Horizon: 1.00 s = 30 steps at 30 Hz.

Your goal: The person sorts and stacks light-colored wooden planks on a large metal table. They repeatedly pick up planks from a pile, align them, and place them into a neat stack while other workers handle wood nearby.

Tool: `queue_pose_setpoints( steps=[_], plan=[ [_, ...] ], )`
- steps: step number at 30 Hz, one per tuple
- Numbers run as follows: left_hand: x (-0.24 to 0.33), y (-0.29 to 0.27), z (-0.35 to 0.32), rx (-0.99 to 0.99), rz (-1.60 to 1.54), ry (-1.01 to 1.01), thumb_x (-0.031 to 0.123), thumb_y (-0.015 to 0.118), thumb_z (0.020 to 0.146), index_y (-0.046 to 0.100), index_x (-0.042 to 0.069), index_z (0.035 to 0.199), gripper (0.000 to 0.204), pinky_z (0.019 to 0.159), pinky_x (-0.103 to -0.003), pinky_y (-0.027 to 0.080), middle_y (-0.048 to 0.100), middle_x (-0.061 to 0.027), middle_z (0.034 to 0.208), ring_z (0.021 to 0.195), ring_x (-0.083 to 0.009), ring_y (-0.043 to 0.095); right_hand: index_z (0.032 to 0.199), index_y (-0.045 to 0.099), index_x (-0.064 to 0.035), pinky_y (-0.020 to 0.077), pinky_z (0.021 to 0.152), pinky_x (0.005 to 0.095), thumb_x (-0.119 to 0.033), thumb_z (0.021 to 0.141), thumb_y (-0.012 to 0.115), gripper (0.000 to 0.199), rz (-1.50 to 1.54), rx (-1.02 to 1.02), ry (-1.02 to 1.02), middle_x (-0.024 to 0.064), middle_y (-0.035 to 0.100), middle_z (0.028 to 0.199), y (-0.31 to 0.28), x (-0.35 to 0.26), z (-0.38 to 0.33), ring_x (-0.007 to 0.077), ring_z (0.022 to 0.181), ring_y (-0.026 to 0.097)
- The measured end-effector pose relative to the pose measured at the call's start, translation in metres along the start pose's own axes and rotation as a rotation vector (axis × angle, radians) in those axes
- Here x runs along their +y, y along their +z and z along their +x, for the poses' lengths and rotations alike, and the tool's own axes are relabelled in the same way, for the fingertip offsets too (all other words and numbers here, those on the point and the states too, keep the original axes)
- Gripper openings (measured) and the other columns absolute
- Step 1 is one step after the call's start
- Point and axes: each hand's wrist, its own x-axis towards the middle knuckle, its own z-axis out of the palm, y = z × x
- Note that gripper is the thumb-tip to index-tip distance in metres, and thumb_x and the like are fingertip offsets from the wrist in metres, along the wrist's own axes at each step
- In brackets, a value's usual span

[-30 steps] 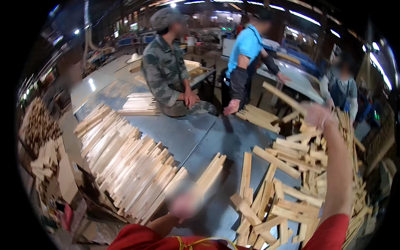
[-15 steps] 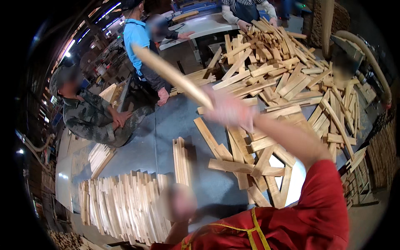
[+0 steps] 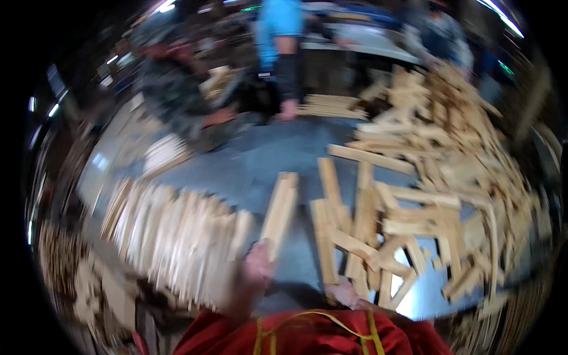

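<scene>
My left hand (image 3: 258, 264) is closed round the near end of a few pale wooden slats (image 3: 280, 207), which lean slightly to the right over the grey table (image 3: 236, 160). Motion blur hides its separate fingers. Close to the table's front edge, my right hand (image 3: 343, 291) grips the lower end of a single wooden slat (image 3: 323, 239) that points away from me. A long row of slats standing side by side (image 3: 177, 242) lies left of my left hand. Loose slats (image 3: 358, 245) cross one another just beyond my right hand.
A large jumbled heap of slats (image 3: 467, 154) covers the right side. A small stack (image 3: 164, 155) lies at the left, and another bundle (image 3: 332, 106) at the far edge. Co-workers are at the far side: one in camouflage (image 3: 177, 89), one in blue (image 3: 279, 35), one at right (image 3: 441, 38).
The view has swung right and blurred. My right arm, stretched over the heap with a slat, has come back near my body with it. The slats at my left hand now lean.
</scene>
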Motion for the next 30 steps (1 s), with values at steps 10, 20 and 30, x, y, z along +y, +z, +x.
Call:
queue_pose_setpoints(
  steps=[10, 20, 30],
  plan=[
    [0.018, -0.018, 0.002, -0.134, 0.046, -0.094, 0.042, 0.074, 0.086, 0.038, 0.015, 0.154, 0.081, 0.104, -0.05, 0.049, 0.051, -0.0203, 0.142, 0.127, -0.041, 0.059, 0.123, 0.066, -0.0026, 0.0532, 0.069, 0.0341, -0.013, 0.092, 0.072, 0.033, -0.048, -0.026, -0.004, 0.0072, 0.07, 0.094, 0.01, -0.009, -0.008, 0.018, 0.081, 0.066],
    [0.024, -0.024, 0.006, -0.153, 0.07, -0.105, 0.044, 0.074, 0.087, 0.037, 0.014, 0.155, 0.083, 0.106, -0.049, 0.049, 0.048, -0.0202, 0.148, 0.131, -0.0413, 0.057, 0.113, 0.068, -0.0027, 0.0526, 0.063, 0.0343, -0.011, 0.091, 0.076, 0.025, 0.213, -0.051, 0.066, 0.005, 0.071, 0.087, 0.003, 0.024, 0.031, 0.0185, 0.072, 0.066],
    [0.024, -0.018, 0.005, -0.11, 0.101, -0.055, 0.042, 0.078, 0.084, 0.037, 0.013, 0.156, 0.087, 0.103, -0.049, 0.051, 0.052, -0.022, 0.14, 0.126, -0.0409, 0.059, 0.109, 0.071, -0.003, 0.0545, 0.068, 0.0342, -0.008, 0.088, 0.076, 0.022, 0.467, -0.078, 0.089, 0.0059, 0.072, 0.086, 0.0, 0.015, 0.025, 0.0202, 0.074, 0.068]
  ],
)
